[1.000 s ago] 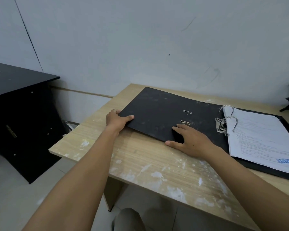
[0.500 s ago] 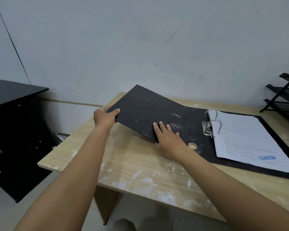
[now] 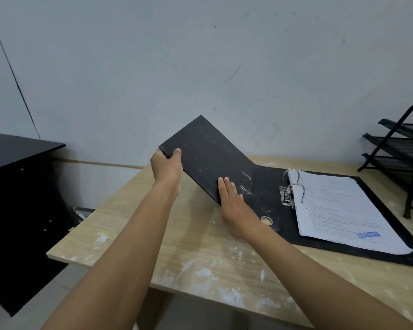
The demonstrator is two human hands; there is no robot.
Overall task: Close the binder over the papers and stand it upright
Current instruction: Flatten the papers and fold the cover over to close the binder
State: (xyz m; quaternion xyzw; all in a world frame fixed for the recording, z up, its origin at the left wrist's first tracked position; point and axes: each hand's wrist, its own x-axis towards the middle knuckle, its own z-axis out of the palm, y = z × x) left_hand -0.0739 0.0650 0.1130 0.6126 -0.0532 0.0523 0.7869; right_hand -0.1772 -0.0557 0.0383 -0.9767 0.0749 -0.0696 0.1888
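Observation:
A black lever-arch binder (image 3: 265, 186) lies open on the wooden table (image 3: 200, 253). Its left cover (image 3: 208, 156) is raised at a slant. My left hand (image 3: 167, 167) grips that cover's near left corner, thumb on top. My right hand (image 3: 234, 206) lies flat against the cover's lower edge near the spine, fingers together, gripping nothing. A stack of printed papers (image 3: 339, 210) with a blue stamp sits on the metal rings (image 3: 292, 189) over the right cover, which lies flat.
A black wire tray rack (image 3: 401, 158) stands at the table's far right, close to the binder's corner. A black cabinet (image 3: 17, 198) stands left of the table. A pale wall runs right behind the table. White paint smears mark the table's near edge.
The left cover has gone from flat on the table to steeply raised, lifted by my left hand. My right hand stays at the cover's lower edge near the spine.

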